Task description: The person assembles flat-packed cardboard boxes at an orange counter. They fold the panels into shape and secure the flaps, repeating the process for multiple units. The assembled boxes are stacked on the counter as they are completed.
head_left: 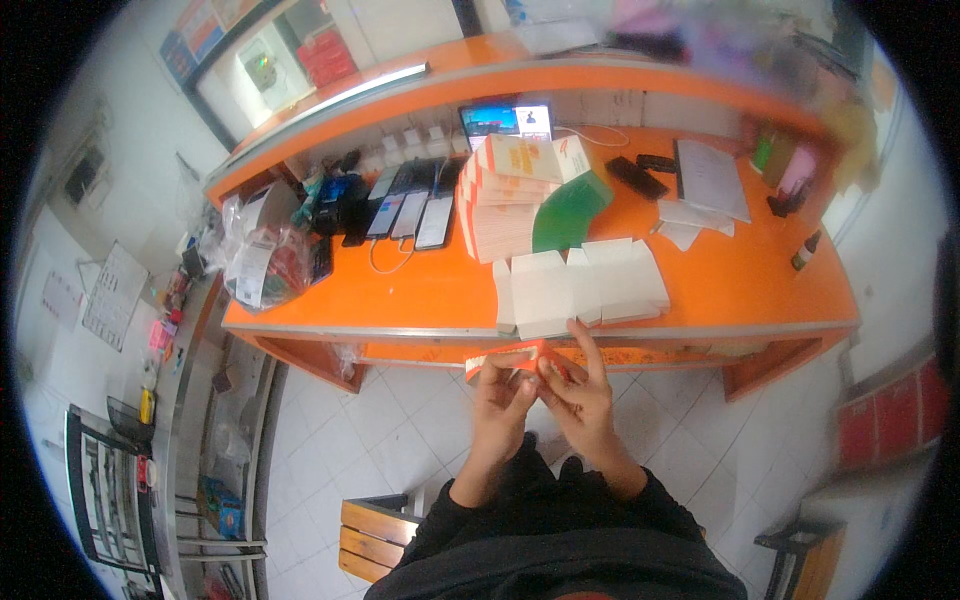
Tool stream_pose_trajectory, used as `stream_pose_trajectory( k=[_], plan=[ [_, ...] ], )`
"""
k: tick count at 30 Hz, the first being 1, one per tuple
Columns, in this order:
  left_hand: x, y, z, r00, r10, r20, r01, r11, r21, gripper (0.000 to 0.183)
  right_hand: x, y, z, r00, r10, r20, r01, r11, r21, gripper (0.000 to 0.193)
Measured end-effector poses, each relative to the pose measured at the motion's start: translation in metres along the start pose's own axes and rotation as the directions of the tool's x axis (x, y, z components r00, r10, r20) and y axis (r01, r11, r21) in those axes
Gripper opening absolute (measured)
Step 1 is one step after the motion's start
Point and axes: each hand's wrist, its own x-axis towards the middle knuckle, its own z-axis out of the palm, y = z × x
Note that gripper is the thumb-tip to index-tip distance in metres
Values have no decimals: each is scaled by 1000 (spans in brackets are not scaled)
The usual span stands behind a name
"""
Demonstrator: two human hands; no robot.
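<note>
A curved orange desk (pixel 350 310) stands on a pale tiled floor (pixel 420 400) in a cluttered room, where a person in dark sleeves holds a small orange-and-white carton (pixel 520 352) just in front of the desk's near edge. The left hand (pixel 498 415) grips the carton's left part between bent fingers and thumb; the right hand (pixel 578 402) pinches its right part, index finger raised away from the others and pointing toward the desk. The carton sits at the fingertips of both hands, above and between the two palms, partly covered by the fingers. Directly beyond it, a white unfolded cardboard sheet (pixel 540 290) lies along the desk edge; whether the raised finger touches it cannot be told. Behind the sheet, a fanned stack of flat cartons (pixel 505 215) lies against a green panel (pixel 572 212), with a lit screen (pixel 508 122) at the back. To the left are three phones (pixel 408 218) in a row, and, farther over, a clear plastic bag (pixel 272 270) with things inside. To the right lie loose papers (pixel 712 178), a dark flat case (pixel 637 178) and, near the desk's end, a small dark bottle (pixel 806 250). A slatted wooden seat (pixel 372 535) stands beside the person's left side.
</note>
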Motion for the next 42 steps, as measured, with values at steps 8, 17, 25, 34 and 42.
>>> stream_pose_trajectory(
  k=[8,17,25,34,42],
  plan=[
    [-21,23,-14,757,613,228,-585,479,654,38,-1,20,-26,831,528,-174,-401,786,470,45],
    [10,-1,-9,985,135,-107,-94,944,317,11,-16,14,-18,920,385,-80,-345,887,307,28],
    [29,20,-29,896,37,443,-437,258,862,22,12,22,-48,767,454,-454,-99,782,615,22],
    [22,-10,-25,799,395,452,-516,66,854,20,-24,51,-5,844,437,-312,-303,867,394,63],
    [1,-20,-6,934,344,91,-282,559,780,15,-21,54,0,812,540,-222,-374,773,513,33]
  ],
)
